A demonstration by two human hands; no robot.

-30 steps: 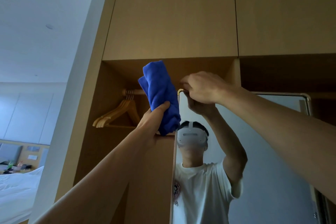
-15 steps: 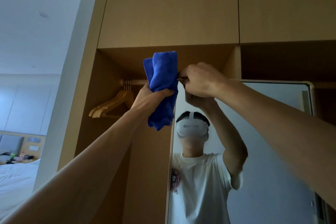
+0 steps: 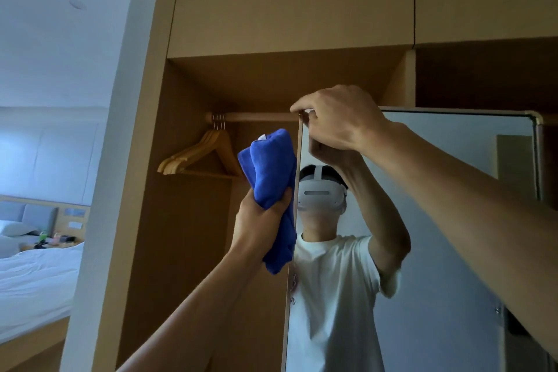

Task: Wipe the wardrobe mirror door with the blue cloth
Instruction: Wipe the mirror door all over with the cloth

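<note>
head view: bedroom, open wooden wardrobe [image 3: 193, 251] | mirror door [image 3: 453, 142]: right hand [image 3: 338, 127] clamped on its top corner; judged stiff, fragile glass, best held by the frame | blue cloth [image 3: 268, 166]: bunched in gripping left hand [image 3: 262, 220] at the door's edge; soft, light

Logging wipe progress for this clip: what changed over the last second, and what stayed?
The left hand has carried the blue cloth down along the mirror door's left edge: its top was above the hanger rail, now below it. Nothing was taken or let go. The right hand still grips the door's top corner; the hangers hang as before.
</note>
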